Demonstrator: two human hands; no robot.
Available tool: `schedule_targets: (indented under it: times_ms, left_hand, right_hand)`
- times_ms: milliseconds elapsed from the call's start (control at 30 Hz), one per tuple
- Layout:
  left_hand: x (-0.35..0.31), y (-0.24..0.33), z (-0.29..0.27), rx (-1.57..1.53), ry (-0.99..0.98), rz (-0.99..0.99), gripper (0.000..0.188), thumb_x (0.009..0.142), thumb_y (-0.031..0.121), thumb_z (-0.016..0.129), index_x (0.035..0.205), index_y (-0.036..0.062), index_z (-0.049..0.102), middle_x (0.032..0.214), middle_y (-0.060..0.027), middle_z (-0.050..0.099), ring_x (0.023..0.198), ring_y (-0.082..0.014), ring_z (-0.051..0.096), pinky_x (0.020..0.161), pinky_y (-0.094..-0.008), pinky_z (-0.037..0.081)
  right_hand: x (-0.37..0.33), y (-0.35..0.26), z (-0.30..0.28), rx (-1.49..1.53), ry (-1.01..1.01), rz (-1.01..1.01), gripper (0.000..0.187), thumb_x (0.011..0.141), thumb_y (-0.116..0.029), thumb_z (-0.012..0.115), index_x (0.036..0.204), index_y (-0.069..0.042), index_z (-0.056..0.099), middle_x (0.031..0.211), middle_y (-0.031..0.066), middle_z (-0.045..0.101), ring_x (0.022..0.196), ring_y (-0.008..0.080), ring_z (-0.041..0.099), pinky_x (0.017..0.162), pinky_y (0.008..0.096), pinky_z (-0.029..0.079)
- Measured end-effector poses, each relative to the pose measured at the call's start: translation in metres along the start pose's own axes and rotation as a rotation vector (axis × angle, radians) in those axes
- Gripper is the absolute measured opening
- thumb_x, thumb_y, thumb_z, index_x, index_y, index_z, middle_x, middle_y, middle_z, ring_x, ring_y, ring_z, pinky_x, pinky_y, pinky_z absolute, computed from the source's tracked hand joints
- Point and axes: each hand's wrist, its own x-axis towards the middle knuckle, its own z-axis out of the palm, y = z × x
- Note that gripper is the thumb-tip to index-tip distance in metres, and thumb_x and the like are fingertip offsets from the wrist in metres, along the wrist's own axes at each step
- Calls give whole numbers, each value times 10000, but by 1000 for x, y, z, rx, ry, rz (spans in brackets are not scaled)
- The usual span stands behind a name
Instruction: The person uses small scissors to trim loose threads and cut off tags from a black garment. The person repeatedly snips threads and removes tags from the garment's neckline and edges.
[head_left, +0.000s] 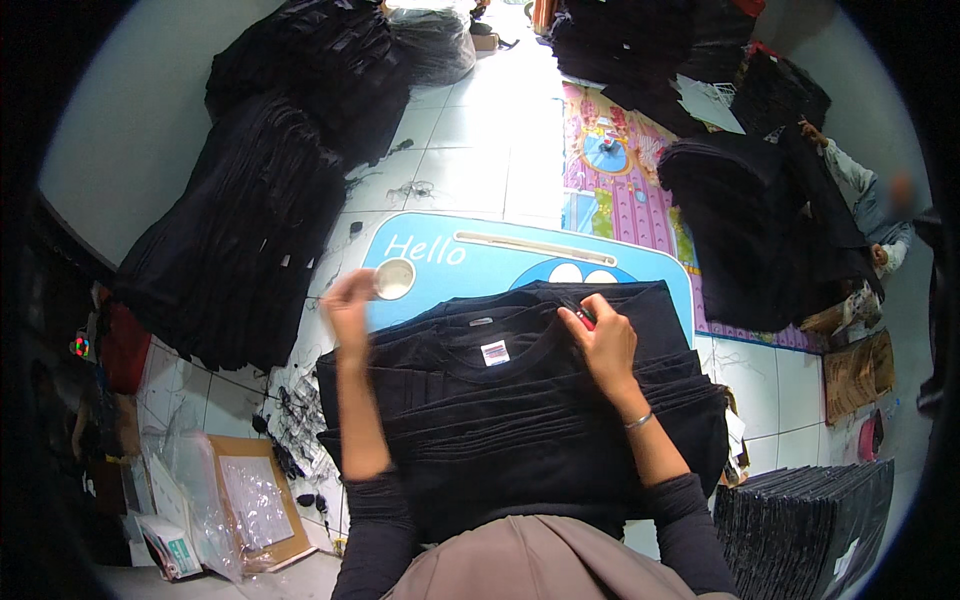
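A black T-shirt [455, 347] lies with its neckline away from me, on top of a pile of folded black garments [520, 440]. A white label [495, 353] shows inside its neck. Beneath the far part of the pile is a light blue low table [648, 265] with a round cup recess. My right hand [610, 348] is closed around a small red-and-black tool [586, 318] at the right side of the neckline; its exact kind is mostly hidden. Left of the neckline, my left hand [346, 308] is raised near the cup recess, its fingers smeared by motion.
Tall stacks of black garments [240, 230] stand at the left. At the right, a person [880, 215] handles another black stack [735, 230] beside a colourful mat [625, 170]. Plastic-wrapped packs [805, 525] are at lower right; cardboard and plastic [250, 490] at lower left.
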Motion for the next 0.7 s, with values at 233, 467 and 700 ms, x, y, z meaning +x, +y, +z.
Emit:
schedule_targets:
  times_ms: [233,467,700]
  left_hand:
    - [-10,5,-91,1057,420,147,524,750,23,772,1243,64,598,1340,-194,507,1255,-299,471,971,-464,434]
    - [-97,30,95,100,-489,1,194,857,120,725,1007,-1,740,894,-102,734,772,-121,676,707,-252,526]
    - [-107,14,150,144,-523,251,127,809,97,737,906,14,736,845,-127,679,739,-256,665,656,-349,507]
  right_hand:
    - [21,14,19,231,-223,87,408,863,-406,708,930,-4,710,782,147,704,740,299,690,655,368,501]
    - [23,31,40,610,-204,178,280,867,-286,734,901,-8,717,710,111,683,668,112,623,627,300,459]
    - [21,24,38,538,-174,153,304,875,-301,721,884,3,714,701,128,675,668,131,632,617,319,470]
